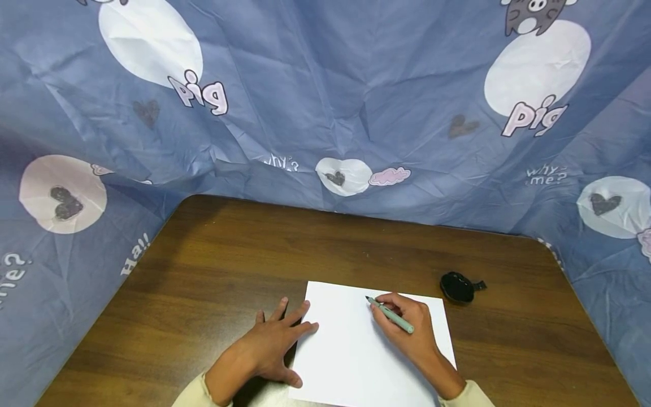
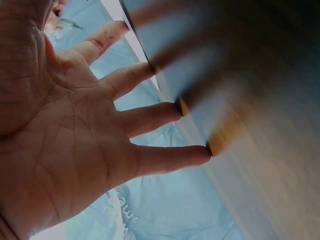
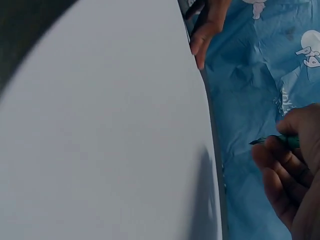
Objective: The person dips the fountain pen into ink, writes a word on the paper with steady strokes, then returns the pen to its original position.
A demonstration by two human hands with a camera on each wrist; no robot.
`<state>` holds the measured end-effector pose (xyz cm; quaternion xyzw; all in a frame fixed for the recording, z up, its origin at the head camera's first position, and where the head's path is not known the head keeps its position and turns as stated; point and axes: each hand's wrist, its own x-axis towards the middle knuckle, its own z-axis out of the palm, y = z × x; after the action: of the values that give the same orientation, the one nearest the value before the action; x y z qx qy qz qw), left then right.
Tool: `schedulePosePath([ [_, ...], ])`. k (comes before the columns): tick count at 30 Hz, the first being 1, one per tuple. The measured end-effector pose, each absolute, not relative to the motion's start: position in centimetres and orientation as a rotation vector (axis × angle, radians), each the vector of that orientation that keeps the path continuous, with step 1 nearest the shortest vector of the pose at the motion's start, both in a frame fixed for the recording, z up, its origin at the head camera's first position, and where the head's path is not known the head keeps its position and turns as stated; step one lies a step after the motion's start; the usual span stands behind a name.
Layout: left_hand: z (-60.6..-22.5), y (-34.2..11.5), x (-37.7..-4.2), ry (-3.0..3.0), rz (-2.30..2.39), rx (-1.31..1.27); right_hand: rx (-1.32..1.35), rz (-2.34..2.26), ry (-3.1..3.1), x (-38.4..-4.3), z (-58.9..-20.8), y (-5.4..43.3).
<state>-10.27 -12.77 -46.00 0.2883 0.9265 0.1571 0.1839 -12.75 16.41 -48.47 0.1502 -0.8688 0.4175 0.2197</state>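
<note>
Right hand (image 1: 414, 330): pinches slim grey-green pen (image 1: 390, 315), tip just above white rectangular paper sheet (image 1: 346, 356) on brown wood-grain table (image 1: 244, 243) | left hand (image 1: 272, 346): fingers spread, at sheet's left edge | hands apart | advisable: left fingers pin sheet flat, pen grip light

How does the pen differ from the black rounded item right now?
The pen is slim and pale green; the black item is broad and rounded. The right grip holds the pen over the paper; the black item lies untouched on the table. Both are smaller than the paper.
</note>
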Motion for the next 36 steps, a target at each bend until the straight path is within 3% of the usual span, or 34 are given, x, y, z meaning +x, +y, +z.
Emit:
schedulePosePath([
  [7,-45.9,-12.8,-10.5,2.616,0.442,0.812,0.546,1.11,-2.485,-12.8,-49.0,15.7],
  [36,-45.9,-12.6,-10.4,2.596,0.416,0.793,0.57,1.169,-2.708,-12.4,-49.2,13.8],
])
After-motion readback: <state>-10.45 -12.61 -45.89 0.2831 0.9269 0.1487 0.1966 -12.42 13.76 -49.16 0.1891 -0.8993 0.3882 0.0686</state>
